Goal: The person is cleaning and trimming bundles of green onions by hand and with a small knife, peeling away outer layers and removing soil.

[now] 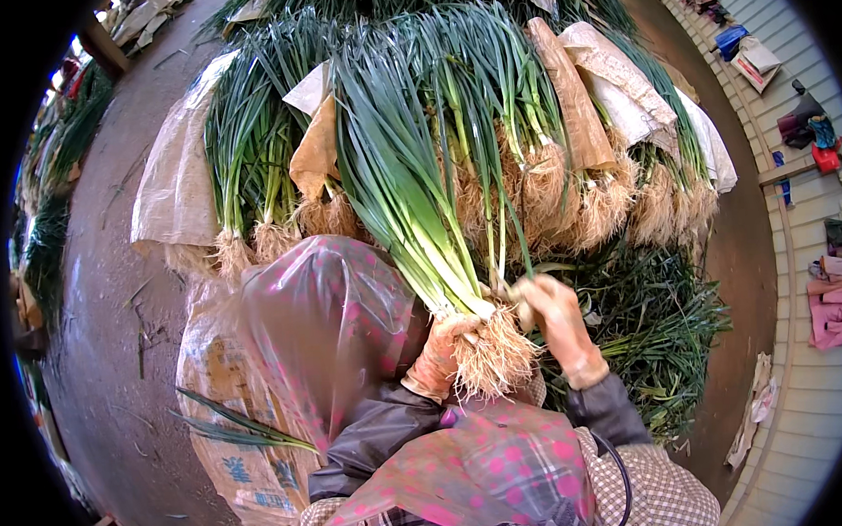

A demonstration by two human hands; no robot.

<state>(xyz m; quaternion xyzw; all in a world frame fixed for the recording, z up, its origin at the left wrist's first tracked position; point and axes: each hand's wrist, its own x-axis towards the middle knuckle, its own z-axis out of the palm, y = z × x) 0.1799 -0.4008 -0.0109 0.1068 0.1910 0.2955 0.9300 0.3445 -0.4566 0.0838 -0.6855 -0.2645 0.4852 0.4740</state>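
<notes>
A bunch of green garlic (430, 253) slants across the middle, its long flat leaves pointing away from me and its pale, stringy roots (495, 358) toward me. My left hand (438, 355), in an orange-stained glove, is closed around the white stems just above the roots. On the right of the bunch, my gloved right hand (560, 325) has its fingers curled, slightly smeared by motion, pinching a thin green leaf (520, 236) beside the stem bases. Clear plastic with pink dots (326, 322) covers my sleeve and lap, and hides part of my left arm.
More bunches of green garlic (268, 129) stand in a row ahead, roots toward me, with woven sacking (623, 84) between them. Loose trimmed leaves (655, 320) heap up beyond my right hand. A printed sack (225, 363) lies at left on the wet floor (111, 274). A corrugated wall (810, 240) bounds the right.
</notes>
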